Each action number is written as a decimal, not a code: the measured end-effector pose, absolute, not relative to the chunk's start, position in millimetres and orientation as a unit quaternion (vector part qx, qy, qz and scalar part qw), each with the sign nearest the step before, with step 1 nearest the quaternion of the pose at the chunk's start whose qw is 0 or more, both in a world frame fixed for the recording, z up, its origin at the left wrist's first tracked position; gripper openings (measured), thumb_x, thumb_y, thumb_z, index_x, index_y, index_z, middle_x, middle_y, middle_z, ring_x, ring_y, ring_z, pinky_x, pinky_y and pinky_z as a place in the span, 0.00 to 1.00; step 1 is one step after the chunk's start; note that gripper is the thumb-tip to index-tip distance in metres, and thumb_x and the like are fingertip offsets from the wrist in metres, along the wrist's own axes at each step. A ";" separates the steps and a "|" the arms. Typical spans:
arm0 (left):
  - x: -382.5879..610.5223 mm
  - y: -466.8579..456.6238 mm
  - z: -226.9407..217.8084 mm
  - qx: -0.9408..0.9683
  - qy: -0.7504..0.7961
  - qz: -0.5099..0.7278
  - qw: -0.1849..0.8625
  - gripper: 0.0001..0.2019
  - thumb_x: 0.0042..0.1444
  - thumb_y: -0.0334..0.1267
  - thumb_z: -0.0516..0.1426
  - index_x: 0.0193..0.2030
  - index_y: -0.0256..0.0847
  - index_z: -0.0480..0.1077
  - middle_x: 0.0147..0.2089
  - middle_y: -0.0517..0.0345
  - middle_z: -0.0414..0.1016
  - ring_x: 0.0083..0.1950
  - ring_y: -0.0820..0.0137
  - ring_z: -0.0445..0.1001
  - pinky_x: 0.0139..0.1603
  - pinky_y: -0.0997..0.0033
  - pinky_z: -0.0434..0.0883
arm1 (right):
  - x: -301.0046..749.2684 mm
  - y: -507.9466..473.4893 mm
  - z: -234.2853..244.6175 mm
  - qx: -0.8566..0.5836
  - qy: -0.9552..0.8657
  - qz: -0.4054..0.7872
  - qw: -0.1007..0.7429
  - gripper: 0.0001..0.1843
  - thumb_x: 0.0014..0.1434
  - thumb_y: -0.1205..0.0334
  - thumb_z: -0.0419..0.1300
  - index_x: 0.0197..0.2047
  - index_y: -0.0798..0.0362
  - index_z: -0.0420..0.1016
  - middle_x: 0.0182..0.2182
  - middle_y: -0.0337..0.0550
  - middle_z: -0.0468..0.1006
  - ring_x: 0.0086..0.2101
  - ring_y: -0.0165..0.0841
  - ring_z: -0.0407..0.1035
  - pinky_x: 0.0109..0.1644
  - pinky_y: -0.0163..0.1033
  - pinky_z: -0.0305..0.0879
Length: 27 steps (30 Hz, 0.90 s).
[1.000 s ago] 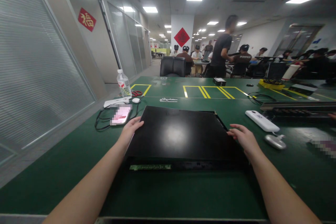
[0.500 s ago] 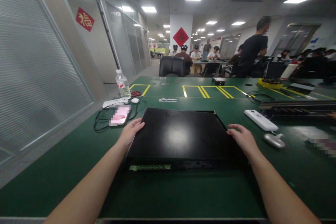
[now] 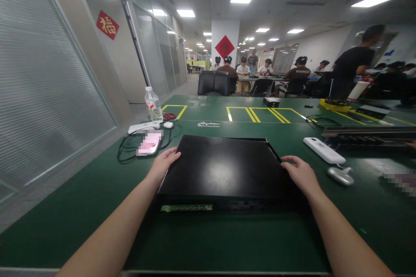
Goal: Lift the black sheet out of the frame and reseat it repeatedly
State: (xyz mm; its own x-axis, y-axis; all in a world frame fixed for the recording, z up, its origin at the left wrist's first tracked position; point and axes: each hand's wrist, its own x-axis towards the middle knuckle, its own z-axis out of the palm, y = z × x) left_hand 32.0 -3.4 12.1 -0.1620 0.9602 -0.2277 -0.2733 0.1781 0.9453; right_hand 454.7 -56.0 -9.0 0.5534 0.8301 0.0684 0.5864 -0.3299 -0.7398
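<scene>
A flat black metal case (image 3: 224,166) lies on the green table (image 3: 81,207) right in front of me, its glossy lid facing up and a green board edge showing at its near side. My left hand (image 3: 161,165) grips the lid's left edge, fingers curled over it. My right hand (image 3: 300,174) holds the lid's right edge the same way. Both forearms reach in from the bottom of the view.
Left of the case lie a phone (image 3: 148,143), black cables, a white device (image 3: 143,127) and a water bottle (image 3: 153,104). On the right are a white power bank (image 3: 323,150), a silver mouse (image 3: 340,175) and another long black unit (image 3: 370,135). People sit and stand at far tables.
My hands and the black case have stayed almost still. A standing person in a dark shirt in the background has walked from the middle to the right.
</scene>
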 end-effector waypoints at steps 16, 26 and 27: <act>30.5 1.4 11.5 0.311 0.539 0.555 0.552 0.10 0.61 0.25 0.57 0.47 0.36 0.77 0.34 0.54 0.84 0.29 0.72 0.80 0.38 0.76 0.77 | 452.6 -56.0 -12.6 -0.796 -0.465 0.156 0.355 0.15 0.50 0.57 0.58 0.40 0.48 0.80 0.32 0.42 0.82 0.33 0.37 0.73 0.36 0.38 0.61; 29.1 0.6 11.6 0.301 0.545 0.548 0.558 0.08 0.62 0.26 0.56 0.41 0.35 0.76 0.31 0.52 0.83 0.28 0.71 0.80 0.31 0.77 0.75 | 453.8 -55.3 -14.9 -0.795 -0.478 0.148 0.343 0.14 0.51 0.57 0.57 0.39 0.48 0.79 0.33 0.41 0.82 0.35 0.37 0.74 0.38 0.38 0.62; 28.5 1.0 10.5 0.306 0.544 0.547 0.558 0.07 0.62 0.26 0.56 0.41 0.35 0.76 0.31 0.53 0.83 0.28 0.71 0.80 0.31 0.77 0.75 | 453.6 -55.2 -15.1 -0.795 -0.479 0.147 0.342 0.13 0.51 0.57 0.57 0.39 0.48 0.79 0.33 0.41 0.82 0.36 0.37 0.74 0.38 0.38 0.62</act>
State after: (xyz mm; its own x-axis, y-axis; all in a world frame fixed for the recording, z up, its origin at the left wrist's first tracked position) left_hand 28.5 1.0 10.5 -0.1903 0.9432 -0.2723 -0.2782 0.2142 0.9363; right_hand 453.6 -55.2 -15.1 0.4973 0.8625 0.0940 0.6613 -0.3067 -0.6846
